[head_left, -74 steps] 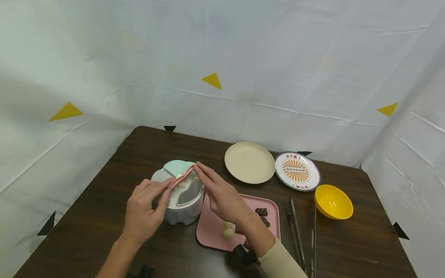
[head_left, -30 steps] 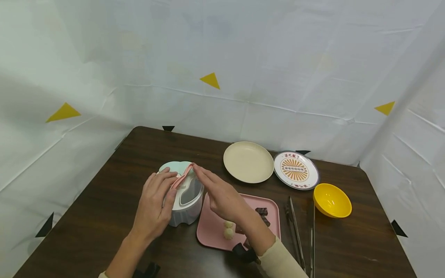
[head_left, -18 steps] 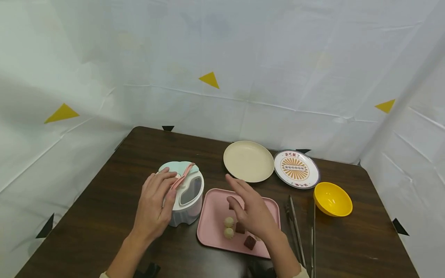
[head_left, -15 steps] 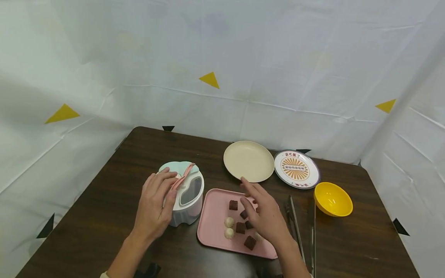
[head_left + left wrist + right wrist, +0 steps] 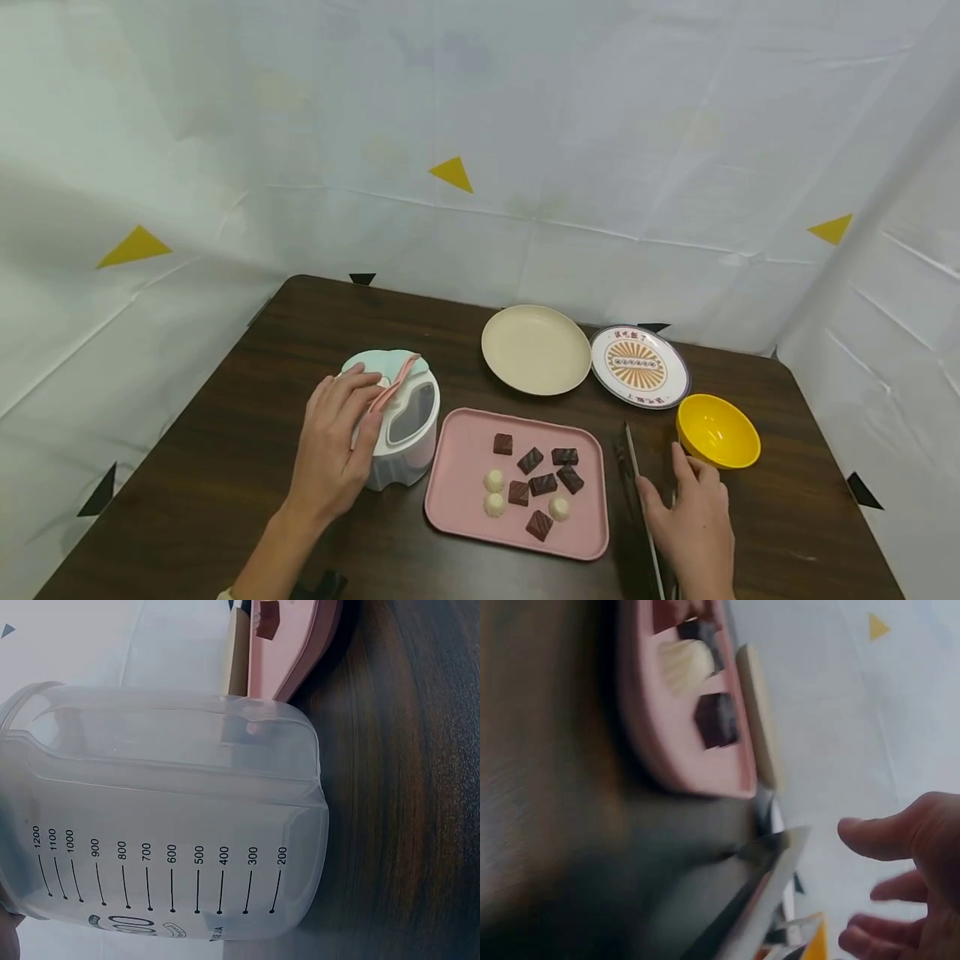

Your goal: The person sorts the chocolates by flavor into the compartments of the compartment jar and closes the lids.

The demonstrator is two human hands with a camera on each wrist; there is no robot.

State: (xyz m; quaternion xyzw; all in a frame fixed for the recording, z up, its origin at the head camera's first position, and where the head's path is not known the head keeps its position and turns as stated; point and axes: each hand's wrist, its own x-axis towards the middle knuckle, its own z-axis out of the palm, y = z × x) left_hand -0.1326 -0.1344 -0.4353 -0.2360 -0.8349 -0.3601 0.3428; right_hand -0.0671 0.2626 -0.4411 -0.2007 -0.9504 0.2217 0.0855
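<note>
A clear storage container [image 5: 400,468] with a multi-part lid stands on the table. A printed scale marks its wall [image 5: 172,877] in the left wrist view. One pink lid flap [image 5: 397,381] is tilted up beside an opening in the lid. My left hand [image 5: 333,442] lies over the lid, pinching the flap's near end between thumb and fingers. My right hand [image 5: 693,521] hovers with parted fingers over metal tongs [image 5: 642,508], holding nothing. Left of the tongs, several dark and white chocolates [image 5: 542,484] lie on a pink tray [image 5: 461,510].
A cream plate [image 5: 536,350] and a white patterned plate [image 5: 641,367] stand behind the tray. A yellow bowl [image 5: 717,432] sits just beyond my right hand. White sheeting [image 5: 562,167] encloses the back and sides of the dark table [image 5: 225,433].
My right hand has let go of the pink flap's far end and moved right, past the tray, to the tongs. My left hand shifted slightly over the lid, then stayed there.
</note>
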